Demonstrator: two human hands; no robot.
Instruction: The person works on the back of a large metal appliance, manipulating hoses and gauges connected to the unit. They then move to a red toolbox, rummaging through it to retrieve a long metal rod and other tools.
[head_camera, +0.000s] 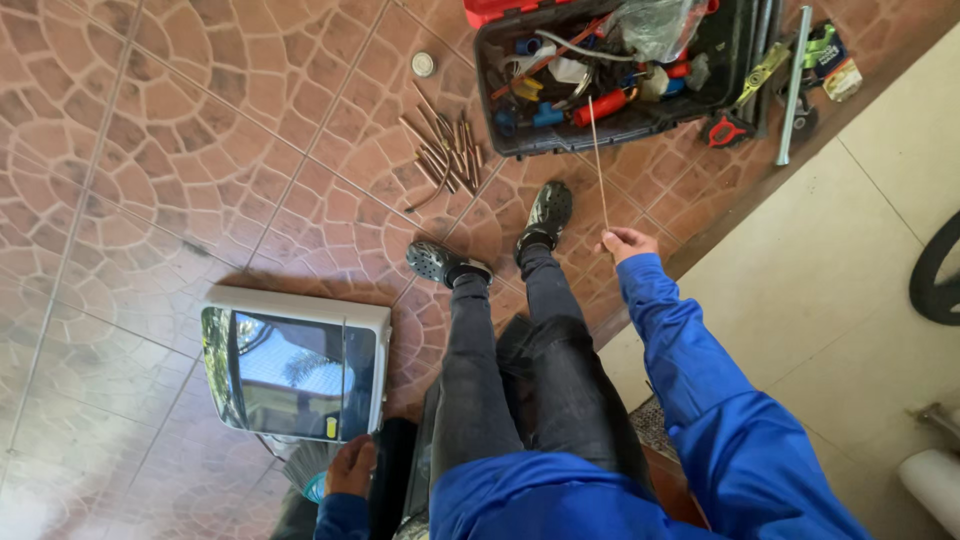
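We look down on a floor (180, 130) of reddish-brown tiles laid in a fan-shaped cobble pattern, with pale grout lines crossing it at a slant. To our right the pattern ends at a dark edge, and beyond it lies a smoother floor of large cream tiles (830, 270).

Our right hand (625, 243) reaches forward in a blue sleeve, its fingers pinched shut around the lower end of a thin straight rod (598, 165). The rod runs up from the hand toward the open black toolbox (610, 75), which sits on the red tiles ahead of our feet and is crowded with tools with red and blue handles.

Our left hand (350, 467) is low in the view, curled against the bottom edge of a white-framed panel with a glossy dark face (295, 375) that lies on the tiles to our left; whether the fingers actually grip it we cannot tell.

Just left of the toolbox a loose heap of short copper-coloured tubes (445, 150) lies on the tiles, with a small round metal cap (423, 64) a little beyond it. On the far side of the box a long grey metal bar (793, 85) lies near the dark edge. Our black shoes (545, 212) rest between the panel and the rod.
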